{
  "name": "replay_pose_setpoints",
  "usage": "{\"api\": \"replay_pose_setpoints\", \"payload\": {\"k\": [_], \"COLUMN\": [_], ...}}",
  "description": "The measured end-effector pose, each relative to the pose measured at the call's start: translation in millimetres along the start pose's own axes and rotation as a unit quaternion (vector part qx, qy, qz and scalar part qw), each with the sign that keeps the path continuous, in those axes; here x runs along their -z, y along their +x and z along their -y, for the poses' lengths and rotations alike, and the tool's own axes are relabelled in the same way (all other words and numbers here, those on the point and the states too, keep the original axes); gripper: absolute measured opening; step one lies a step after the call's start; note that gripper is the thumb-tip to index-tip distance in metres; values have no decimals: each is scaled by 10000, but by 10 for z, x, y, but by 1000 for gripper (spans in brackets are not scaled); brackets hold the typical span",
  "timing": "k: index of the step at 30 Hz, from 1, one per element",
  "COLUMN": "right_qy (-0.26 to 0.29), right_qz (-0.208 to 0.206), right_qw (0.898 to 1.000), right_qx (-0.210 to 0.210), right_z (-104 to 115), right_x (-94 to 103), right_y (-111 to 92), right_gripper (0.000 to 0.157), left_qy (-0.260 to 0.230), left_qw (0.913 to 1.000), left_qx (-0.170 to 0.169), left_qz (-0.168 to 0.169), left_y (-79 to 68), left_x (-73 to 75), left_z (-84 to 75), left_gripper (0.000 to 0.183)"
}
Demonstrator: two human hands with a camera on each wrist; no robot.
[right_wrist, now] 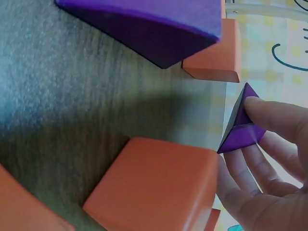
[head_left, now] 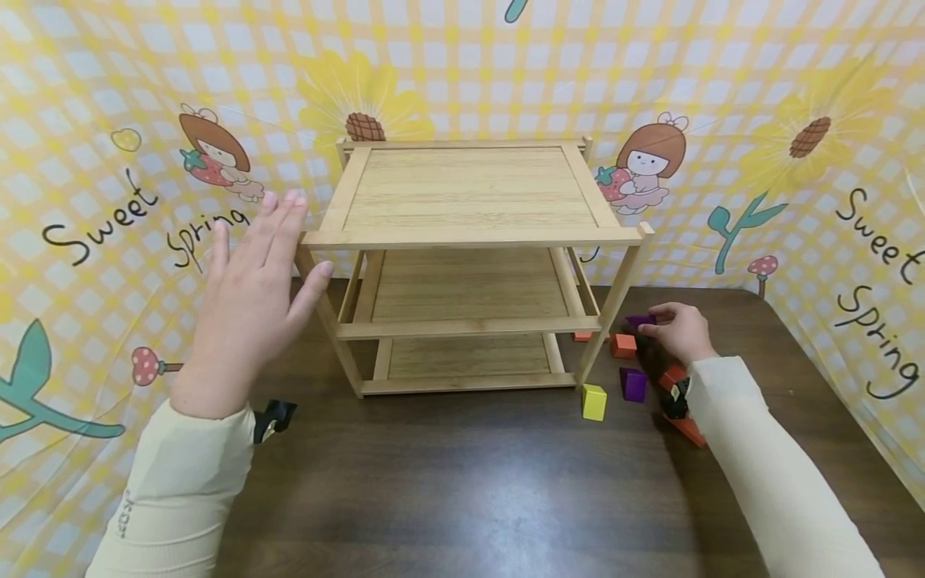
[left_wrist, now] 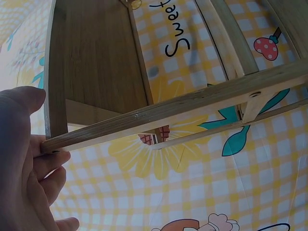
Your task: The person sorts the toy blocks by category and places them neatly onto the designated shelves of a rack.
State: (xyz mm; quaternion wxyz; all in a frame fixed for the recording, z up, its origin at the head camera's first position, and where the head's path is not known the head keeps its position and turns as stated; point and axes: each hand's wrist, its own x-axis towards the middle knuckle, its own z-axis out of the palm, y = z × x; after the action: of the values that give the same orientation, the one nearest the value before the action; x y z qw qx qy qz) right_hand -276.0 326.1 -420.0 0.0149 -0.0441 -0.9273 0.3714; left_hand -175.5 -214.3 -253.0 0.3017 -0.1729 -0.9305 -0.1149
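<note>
Right hand (head_left: 679,331): fingers and thumb clamped on a small purple triangular block (right_wrist: 243,137), to the right of the pale wooden three-tier rack (head_left: 470,237). Whether the block touches the dark brown wood-grain counter (head_left: 433,474) beneath, cannot tell.

Left hand (head_left: 249,301): at the rack's left front upper corner, touching it. Fingers straight, thumb set well apart from them. In the left wrist view, the corner lies between thumb and fingers.

Blocks on the counter, right of the rack: an orange cube-like block (head_left: 623,346) near the right front leg; a second purple block (head_left: 633,384), closer to the person; a yellow angular block (head_left: 594,401) just beside that leg's foot. A larger orange block (head_left: 673,376) lies near the right wrist, partly hidden; a flat-looking orange piece (head_left: 686,429) below it, shape unclear.

Backdrop: yellow-and-white checked cloth (head_left: 462,88), printed with sunflowers and lettering.
</note>
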Motion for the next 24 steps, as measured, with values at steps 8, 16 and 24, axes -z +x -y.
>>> {"api": "replay_pose_setpoints", "payload": {"k": [8, 16, 24], "right_qy": [49, -43, 23], "right_qz": [-24, -212, -451], "right_qw": [10000, 9997, 9984], "right_qx": [-5, 149, 338], "right_z": [27, 33, 59], "right_x": [6, 11, 12], "right_y": [-28, -58, -124], "right_gripper": [51, 49, 46], "left_qy": [-42, -41, -39], "left_qw": [10000, 10000, 10000], "left_qx": [-22, -7, 2], "left_qz": [-67, -11, 53], "left_y": [-1, 1, 5], "left_x": [-9, -3, 10], "left_z": [8, 6, -1], "left_gripper": [69, 69, 70]}}
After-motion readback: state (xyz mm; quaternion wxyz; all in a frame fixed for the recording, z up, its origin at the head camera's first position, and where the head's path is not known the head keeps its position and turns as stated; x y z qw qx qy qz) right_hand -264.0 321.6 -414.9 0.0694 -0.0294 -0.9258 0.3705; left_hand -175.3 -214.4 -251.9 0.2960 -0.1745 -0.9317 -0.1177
